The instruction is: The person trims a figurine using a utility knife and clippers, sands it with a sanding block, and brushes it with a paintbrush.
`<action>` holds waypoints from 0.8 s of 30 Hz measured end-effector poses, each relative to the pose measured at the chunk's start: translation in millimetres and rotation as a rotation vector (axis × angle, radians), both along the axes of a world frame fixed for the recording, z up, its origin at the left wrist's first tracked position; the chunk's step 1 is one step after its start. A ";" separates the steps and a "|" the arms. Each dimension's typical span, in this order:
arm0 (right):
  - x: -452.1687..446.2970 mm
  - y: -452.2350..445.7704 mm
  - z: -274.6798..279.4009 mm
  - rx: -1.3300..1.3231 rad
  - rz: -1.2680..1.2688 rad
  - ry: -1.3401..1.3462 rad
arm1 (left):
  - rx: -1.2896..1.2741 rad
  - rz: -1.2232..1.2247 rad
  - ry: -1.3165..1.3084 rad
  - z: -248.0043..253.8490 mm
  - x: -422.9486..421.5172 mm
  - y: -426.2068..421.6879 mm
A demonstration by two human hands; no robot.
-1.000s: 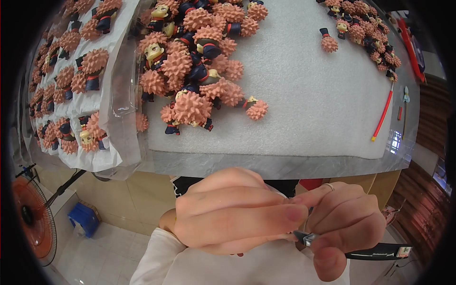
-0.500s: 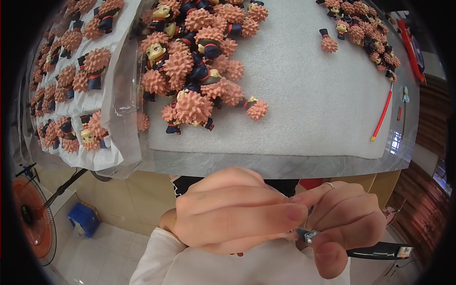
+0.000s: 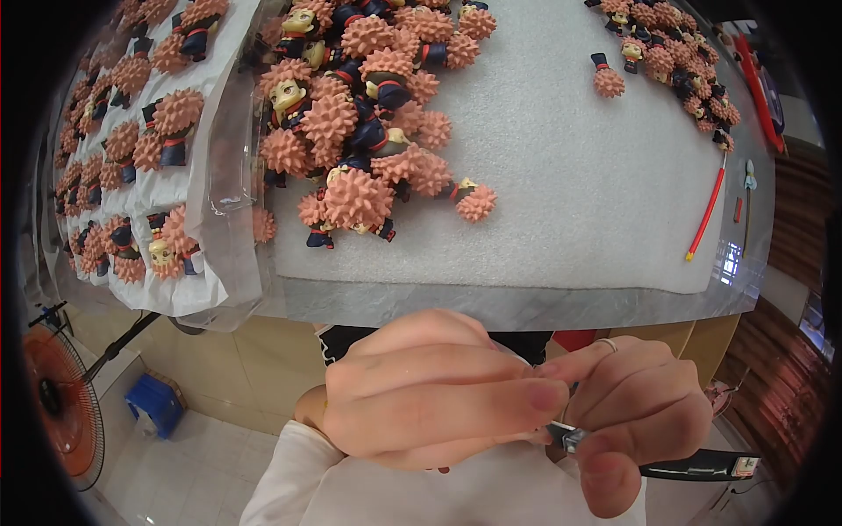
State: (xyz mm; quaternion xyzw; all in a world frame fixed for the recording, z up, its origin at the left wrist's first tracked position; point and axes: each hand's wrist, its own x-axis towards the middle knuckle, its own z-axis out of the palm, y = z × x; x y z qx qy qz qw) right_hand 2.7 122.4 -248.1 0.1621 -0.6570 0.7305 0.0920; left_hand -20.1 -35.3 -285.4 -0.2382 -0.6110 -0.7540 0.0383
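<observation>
My left hand [image 3: 438, 390] is closed in front of my chest, its fingers curled round something small that they almost wholly hide. My right hand [image 3: 645, 403], with a ring on one finger, grips a black-handled utility knife [image 3: 697, 465]. The knife's metal end [image 3: 566, 436] points at the left fingertips, and both hands meet there. Beyond the table edge lies a heap of small figurines [image 3: 360, 197] with spiky pink hair and dark blue clothes. One figurine [image 3: 474, 200] lies at the heap's right side.
White foam sheet [image 3: 544, 237] covers the grey table. Plastic trays [image 3: 237, 188] of figurines stand at left, and a second figurine pile [image 3: 675, 61] lies far right. Near the right edge are a thin red stick [image 3: 704, 215] and a fine brush [image 3: 748, 193]. A fan [image 3: 61, 394] stands lower left.
</observation>
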 end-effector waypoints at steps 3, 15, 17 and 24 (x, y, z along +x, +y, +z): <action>-1.1 1.0 -0.4 -0.003 0.023 0.008 | -0.012 -0.017 -0.005 0.1 -0.3 -1.8; -0.8 -0.5 1.0 0.011 -0.005 -0.005 | -0.001 -0.025 -0.004 -0.1 -1.5 -1.6; -1.5 -1.8 0.1 0.002 0.001 0.014 | -0.005 -0.027 -0.004 0.1 -1.6 -2.3; -3.7 0.8 2.5 0.051 0.028 0.009 | -0.026 0.004 0.019 -1.8 0.4 -1.2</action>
